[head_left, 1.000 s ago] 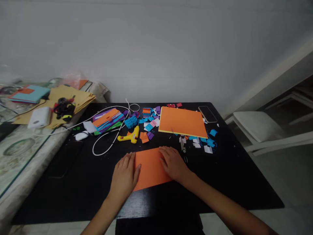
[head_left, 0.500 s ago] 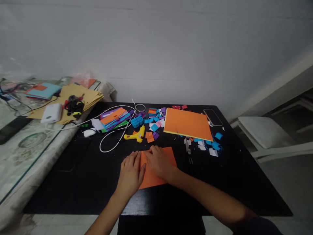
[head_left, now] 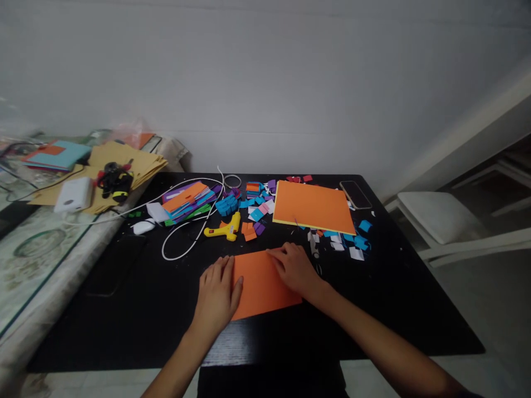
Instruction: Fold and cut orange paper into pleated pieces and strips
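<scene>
An orange sheet of paper (head_left: 257,290) lies on the black table in front of me. My left hand (head_left: 216,290) rests flat along its left edge, the thumb stretched out over the paper. On the right part of the sheet lies my right hand (head_left: 295,268), its fingers stretched toward the far edge and the index fingertip touching near that edge. That hand covers the sheet's upper right corner. Beyond the sheet is a yellow glue gun (head_left: 224,226). Scissors (head_left: 315,251) lie to the right of my right hand, partly among paper scraps.
A stack of orange and yellow sheets (head_left: 313,207) lies at the back, beside a phone (head_left: 355,195). Small folded paper pieces (head_left: 227,205) and a stack of coloured paper (head_left: 188,200) sit near a white cable (head_left: 164,249). A white power bank (head_left: 74,194) is at left.
My right hand has slid right across the orange sheet, from near my left hand to the sheet's right side. My left hand stays at the left edge. The view has shifted slightly.
</scene>
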A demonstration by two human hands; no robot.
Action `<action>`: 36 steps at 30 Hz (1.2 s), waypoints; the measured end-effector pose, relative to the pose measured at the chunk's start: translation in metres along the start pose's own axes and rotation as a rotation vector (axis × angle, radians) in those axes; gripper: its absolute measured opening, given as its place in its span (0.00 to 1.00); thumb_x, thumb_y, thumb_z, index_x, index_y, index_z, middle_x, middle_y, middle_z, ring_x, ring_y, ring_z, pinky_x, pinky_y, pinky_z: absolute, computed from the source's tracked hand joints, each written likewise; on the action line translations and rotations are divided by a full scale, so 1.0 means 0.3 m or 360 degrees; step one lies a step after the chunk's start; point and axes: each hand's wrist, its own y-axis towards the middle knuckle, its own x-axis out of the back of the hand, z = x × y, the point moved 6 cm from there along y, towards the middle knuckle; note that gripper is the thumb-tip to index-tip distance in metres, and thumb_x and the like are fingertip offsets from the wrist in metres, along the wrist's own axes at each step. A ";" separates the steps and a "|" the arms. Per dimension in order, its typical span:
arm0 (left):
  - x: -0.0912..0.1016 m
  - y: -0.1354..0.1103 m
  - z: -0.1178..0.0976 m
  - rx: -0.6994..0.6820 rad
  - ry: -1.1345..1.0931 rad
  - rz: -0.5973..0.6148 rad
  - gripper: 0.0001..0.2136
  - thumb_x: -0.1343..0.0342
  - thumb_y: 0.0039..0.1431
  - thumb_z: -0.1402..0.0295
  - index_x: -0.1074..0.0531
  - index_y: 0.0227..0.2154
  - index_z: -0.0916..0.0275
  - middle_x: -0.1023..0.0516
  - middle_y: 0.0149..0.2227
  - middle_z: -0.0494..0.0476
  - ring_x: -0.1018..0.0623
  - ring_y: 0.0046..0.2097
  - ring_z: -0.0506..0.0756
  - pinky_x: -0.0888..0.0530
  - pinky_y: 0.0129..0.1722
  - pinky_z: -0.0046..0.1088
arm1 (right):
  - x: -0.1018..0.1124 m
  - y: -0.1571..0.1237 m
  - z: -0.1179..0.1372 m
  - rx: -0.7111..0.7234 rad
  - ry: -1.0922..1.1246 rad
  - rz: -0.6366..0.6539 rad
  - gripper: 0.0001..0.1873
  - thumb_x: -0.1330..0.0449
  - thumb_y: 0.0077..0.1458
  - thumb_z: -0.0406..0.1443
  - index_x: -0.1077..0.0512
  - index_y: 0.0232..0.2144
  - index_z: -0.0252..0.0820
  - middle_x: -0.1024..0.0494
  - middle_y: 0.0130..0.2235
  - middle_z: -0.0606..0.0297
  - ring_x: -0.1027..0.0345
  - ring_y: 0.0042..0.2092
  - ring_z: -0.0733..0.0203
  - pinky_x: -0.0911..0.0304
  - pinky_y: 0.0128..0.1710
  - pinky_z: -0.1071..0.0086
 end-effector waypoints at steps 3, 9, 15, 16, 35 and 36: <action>0.001 0.001 0.000 0.0002 -0.0023 -0.0007 0.23 0.51 0.72 0.61 0.33 0.64 0.67 0.25 0.59 0.73 0.26 0.61 0.70 0.29 0.58 0.51 | 0.019 -0.005 -0.026 -0.0036 -0.0044 -0.0001 0.19 0.47 0.72 0.34 0.23 0.58 0.45 0.22 0.46 0.52 0.28 0.49 0.50 0.38 0.49 0.58; -0.005 0.000 0.000 0.0001 0.0017 -0.0047 0.23 0.50 0.72 0.61 0.33 0.63 0.69 0.24 0.58 0.74 0.26 0.61 0.70 0.29 0.57 0.51 | 0.013 0.042 0.045 0.0006 -0.0186 0.0025 0.17 0.50 0.71 0.32 0.20 0.42 0.33 0.23 0.44 0.46 0.29 0.48 0.46 0.38 0.49 0.55; -0.007 -0.002 -0.004 -0.0028 0.0046 -0.0049 0.23 0.50 0.72 0.62 0.33 0.63 0.71 0.25 0.58 0.74 0.26 0.61 0.70 0.29 0.58 0.50 | -0.045 0.117 0.251 0.0281 -0.0181 0.0164 0.12 0.47 0.69 0.31 0.23 0.44 0.33 0.22 0.47 0.47 0.28 0.49 0.49 0.34 0.46 0.61; -0.006 -0.003 -0.004 -0.0028 0.0051 -0.0047 0.23 0.50 0.72 0.62 0.33 0.63 0.71 0.25 0.58 0.74 0.26 0.61 0.69 0.29 0.58 0.50 | -0.049 0.125 0.275 0.0321 -0.0171 0.0189 0.11 0.45 0.68 0.32 0.23 0.44 0.32 0.22 0.46 0.47 0.28 0.49 0.48 0.34 0.46 0.61; -0.001 -0.002 -0.001 -0.0004 -0.0021 -0.0049 0.24 0.50 0.72 0.62 0.33 0.64 0.71 0.25 0.58 0.74 0.26 0.61 0.69 0.30 0.58 0.50 | 0.034 0.038 -0.048 -0.0221 -0.0091 0.0245 0.19 0.50 0.73 0.40 0.19 0.46 0.46 0.13 0.43 0.59 0.18 0.46 0.52 0.34 0.39 0.68; -0.002 -0.001 -0.001 -0.0010 -0.0012 -0.0046 0.24 0.50 0.72 0.61 0.33 0.64 0.72 0.25 0.58 0.74 0.26 0.61 0.69 0.30 0.58 0.50 | 0.039 0.034 -0.059 -0.0252 -0.0106 0.0245 0.18 0.50 0.73 0.40 0.19 0.46 0.45 0.13 0.42 0.58 0.18 0.45 0.51 0.34 0.39 0.68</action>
